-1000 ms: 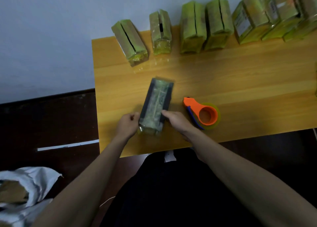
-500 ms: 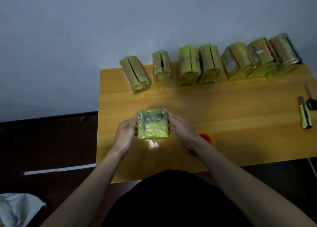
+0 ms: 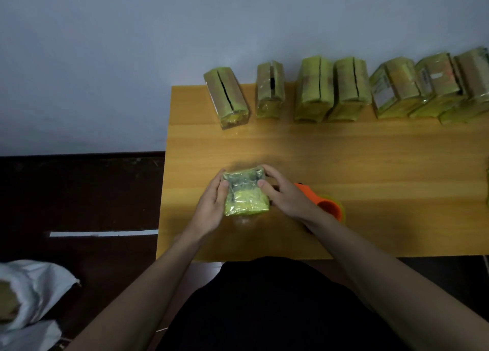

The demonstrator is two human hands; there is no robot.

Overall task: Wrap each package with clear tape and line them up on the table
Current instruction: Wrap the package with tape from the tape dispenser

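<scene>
A plain, dim room serves as a makeshift packing station. A bare orange-brown wooden table (image 3: 370,165) stands against an unadorned pale grey wall (image 3: 158,46), over a dark brown floor (image 3: 79,191). Green tape-wrapped packages (image 3: 313,91) stand in a row along the table's far edge, an orange plastic tape dispenser (image 3: 324,205) lies nearer, and an open white woven sack (image 3: 34,292) sits on the floor.
</scene>
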